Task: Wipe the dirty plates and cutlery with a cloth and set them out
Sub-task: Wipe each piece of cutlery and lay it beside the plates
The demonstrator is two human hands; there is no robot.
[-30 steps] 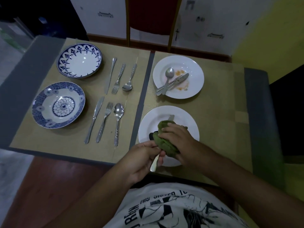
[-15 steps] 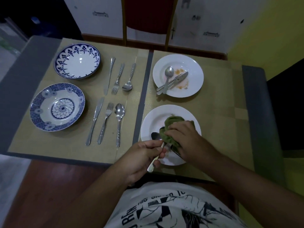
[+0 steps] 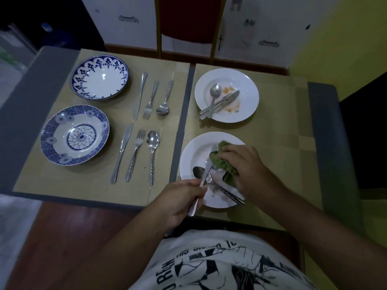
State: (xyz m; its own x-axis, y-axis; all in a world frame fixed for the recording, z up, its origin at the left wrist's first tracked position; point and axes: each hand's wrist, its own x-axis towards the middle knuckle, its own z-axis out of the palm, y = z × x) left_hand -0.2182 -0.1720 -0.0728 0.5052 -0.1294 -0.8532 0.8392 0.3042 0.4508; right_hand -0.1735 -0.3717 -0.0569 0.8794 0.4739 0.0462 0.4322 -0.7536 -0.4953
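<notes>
My left hand grips the handle of a table knife held over the near white plate. My right hand holds a green cloth against the knife's blade. A spoon and other cutlery lie on that plate under the knife. The far white plate has orange food stains and carries a spoon, a knife and a fork. On the left mat lie two blue-patterned bowls, each with a knife, fork and spoon set beside it.
A red-backed wooden chair stands at the table's far side. The grey table edge runs along the right, with a dark seat beyond it. Woven beige mats cover the tabletop.
The knife has come out of the cloth, with its blade now showing up past my right hand. The cloth has slid to the right along the blade, uncovering the spoon on the plate.
</notes>
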